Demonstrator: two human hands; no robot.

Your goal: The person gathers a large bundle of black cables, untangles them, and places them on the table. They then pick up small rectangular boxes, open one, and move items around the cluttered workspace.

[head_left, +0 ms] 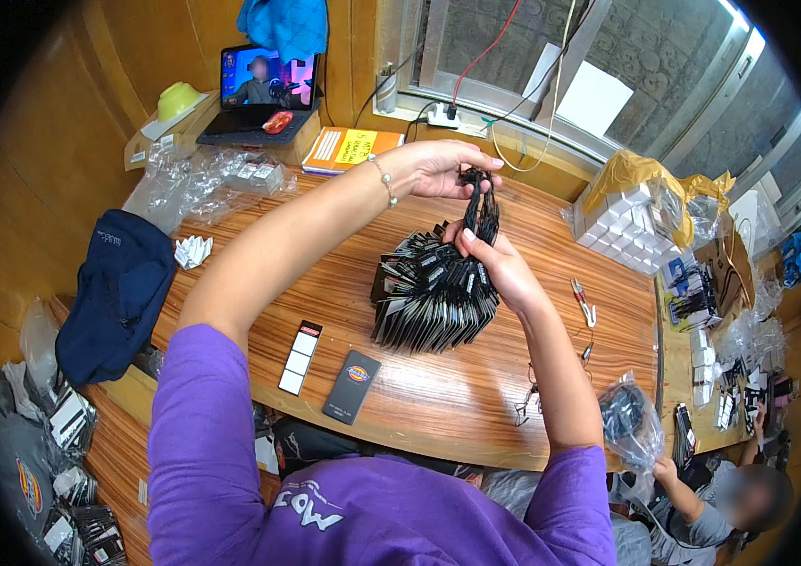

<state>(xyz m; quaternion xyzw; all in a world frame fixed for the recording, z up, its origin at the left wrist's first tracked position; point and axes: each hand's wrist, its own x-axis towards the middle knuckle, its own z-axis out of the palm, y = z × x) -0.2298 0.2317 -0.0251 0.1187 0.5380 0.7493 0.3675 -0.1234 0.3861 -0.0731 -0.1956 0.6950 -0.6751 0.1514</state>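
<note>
A: At table centre, grip first. Left hand is closed around the top of the bunched black cords. Right hand pinches those cords lower down, fingers curled tight, just above the tags.

B: And what hangs off them?

A: A thick fanned bundle of black rectangular card hang tags with white labels. It dangles from the cords, lower edge touching or just above the brown wooden tabletop; can't tell which.

B: How far along?

A: My read: tags are already gathered into one bunch, cords collected. Whether the cords are knotted, can't tell, the fingers hide it. So the tying or securing looks unfinished.

B: More stock left?

A: Yes. One flat black card tag and a black strip with white stickers lie loose near the table's front edge. Clear plastic bags sit at the far left. White small boxes in a torn yellow bag stand at right. Navy cloth lies at the left edge.

B: Others?

A: Another person is working low at right.
</note>
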